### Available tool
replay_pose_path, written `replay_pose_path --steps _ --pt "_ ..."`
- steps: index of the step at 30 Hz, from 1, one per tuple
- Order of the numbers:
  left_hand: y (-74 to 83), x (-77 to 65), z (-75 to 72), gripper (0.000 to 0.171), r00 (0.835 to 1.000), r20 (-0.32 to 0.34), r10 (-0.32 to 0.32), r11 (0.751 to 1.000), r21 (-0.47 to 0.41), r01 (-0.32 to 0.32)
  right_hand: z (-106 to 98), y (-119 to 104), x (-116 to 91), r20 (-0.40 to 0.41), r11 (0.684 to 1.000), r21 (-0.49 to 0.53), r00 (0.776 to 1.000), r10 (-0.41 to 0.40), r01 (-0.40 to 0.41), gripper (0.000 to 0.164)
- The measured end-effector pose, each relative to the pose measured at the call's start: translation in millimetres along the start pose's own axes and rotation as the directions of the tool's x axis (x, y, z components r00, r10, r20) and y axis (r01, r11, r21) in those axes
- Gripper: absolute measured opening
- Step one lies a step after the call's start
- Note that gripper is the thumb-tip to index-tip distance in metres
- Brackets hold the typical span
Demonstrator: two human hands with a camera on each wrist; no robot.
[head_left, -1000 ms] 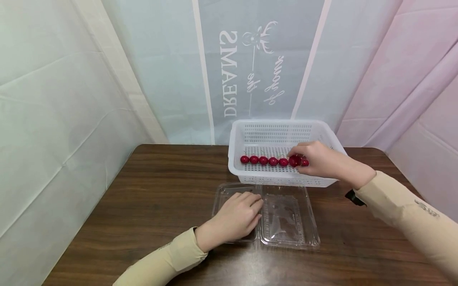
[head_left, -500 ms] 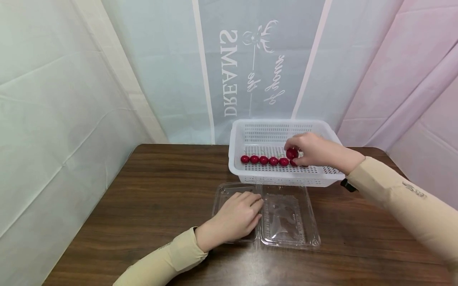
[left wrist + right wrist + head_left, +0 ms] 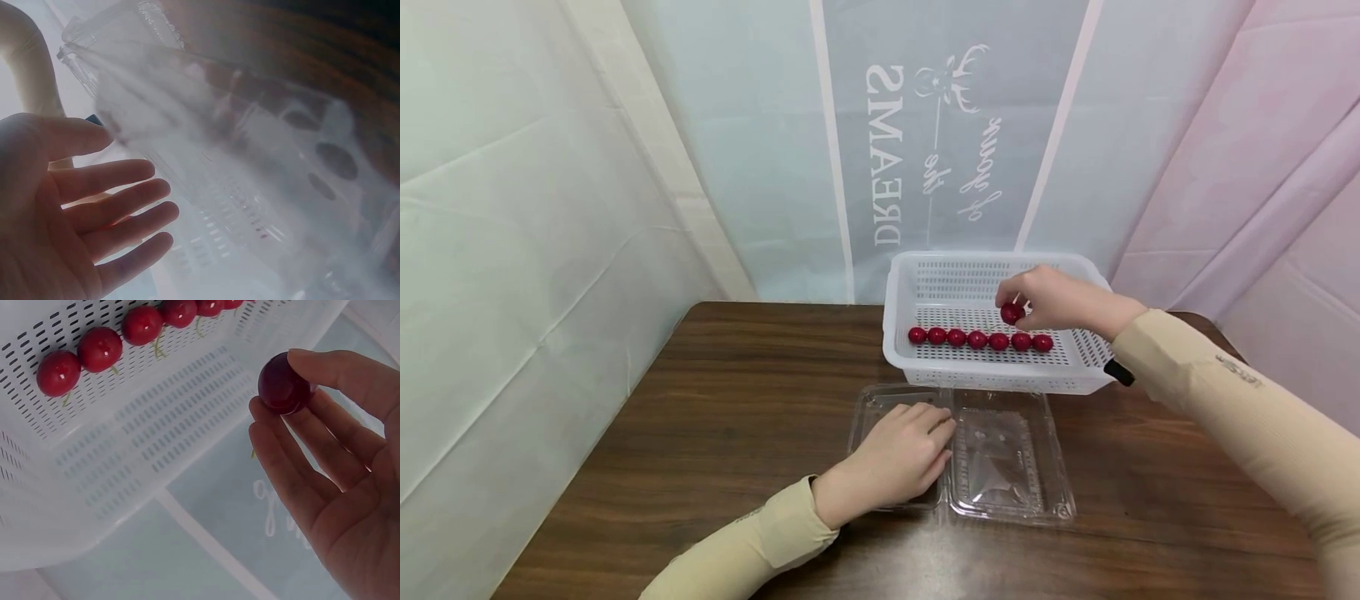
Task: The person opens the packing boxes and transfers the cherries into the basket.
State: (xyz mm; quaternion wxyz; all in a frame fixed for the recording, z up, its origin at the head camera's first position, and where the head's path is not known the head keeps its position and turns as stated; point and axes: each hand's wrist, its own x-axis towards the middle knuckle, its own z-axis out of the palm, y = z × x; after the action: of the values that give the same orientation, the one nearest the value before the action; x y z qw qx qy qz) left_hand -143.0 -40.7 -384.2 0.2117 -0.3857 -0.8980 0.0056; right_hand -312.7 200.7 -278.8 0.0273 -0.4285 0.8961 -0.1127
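In the head view, my right hand (image 3: 1055, 300) pinches a dark red cherry (image 3: 1012, 313) above the white perforated basket (image 3: 897, 317). The right wrist view shows that same cherry (image 3: 284, 384) between thumb and fingertips, with a bit of green stem below the fingers. Several more cherries (image 3: 977, 340) lie in a single row on the basket floor, just in front of the held one. My left hand (image 3: 891, 454) lies over the left half of a clear plastic clamshell box (image 3: 1000, 467), covering much of that half. Its fingers (image 3: 119, 206) are spread and nearly straight in the left wrist view.
Both basket and opened box stand on a dark wood table (image 3: 752, 392), the box directly in front of the basket. Behind the basket hangs a printed pale cloth (image 3: 970, 167). White cloth walls (image 3: 535, 250) close in the sides.
My right hand has lifted a cherry out from the row's right part and moved it up, slightly back and left, uncovering the row's right end. My left hand has stayed put.
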Motion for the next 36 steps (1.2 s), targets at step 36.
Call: replay_pose_path --steps 36 --pt "-0.9 -0.1 2.0 0.032 1.0 -0.005 -0.003 1.0 0.013 0.004 9 51 11 0.095 0.967 0.026 0.964 0.249 -0.252 0.023"
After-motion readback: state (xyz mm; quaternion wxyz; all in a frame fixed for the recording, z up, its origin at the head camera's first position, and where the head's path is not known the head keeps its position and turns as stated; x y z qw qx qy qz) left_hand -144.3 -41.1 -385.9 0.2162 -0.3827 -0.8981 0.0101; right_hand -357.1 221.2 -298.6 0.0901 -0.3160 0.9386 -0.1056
